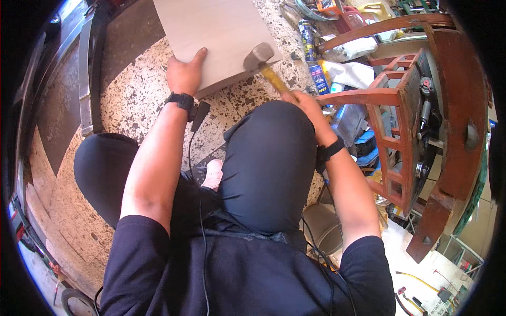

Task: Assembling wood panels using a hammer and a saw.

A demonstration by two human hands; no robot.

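A large flat-topped grey box (219,31), which looks like sheet metal, lies in front of me on the speckled floor. My left hand (184,72) grips its left near edge, thumb on the top face and the other fingers mostly out of sight. In my right hand (303,102) is a hammer (260,57), held by its yellow handle. The hammer's blocky head is over the right part of the box, slightly blurred; whether it touches the surface I cannot tell.
At right stands a reddish wooden frame (390,142) close to my right forearm. Spray cans (307,39), bottles and plastic bags clutter the floor beyond it. A metal bucket (322,227) sits by my right elbow. Metal rails (87,73) run along the left. Cables hang over my lap.
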